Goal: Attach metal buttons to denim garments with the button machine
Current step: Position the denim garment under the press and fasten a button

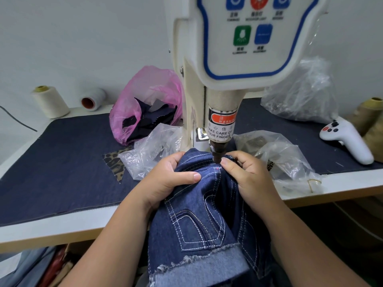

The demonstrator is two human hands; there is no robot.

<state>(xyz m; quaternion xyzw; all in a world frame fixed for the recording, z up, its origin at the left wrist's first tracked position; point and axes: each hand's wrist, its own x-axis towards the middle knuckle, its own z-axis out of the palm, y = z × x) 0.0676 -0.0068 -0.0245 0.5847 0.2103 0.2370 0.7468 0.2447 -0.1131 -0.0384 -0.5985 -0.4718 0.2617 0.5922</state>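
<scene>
While the denim (199,214) is gripped by the left hand (172,179) and pinched by the right hand (246,177), it is held under the machine (221,112) punch at the near counter (62,228) edge.

We are seeing a dark blue denim garment (199,220) showing white contrast stitching, a translucent pink plastic bag (145,94), a leopard-print fabric scrap (115,162), a navy denim table mat (62,162), and cream thread cones (50,102).
</scene>
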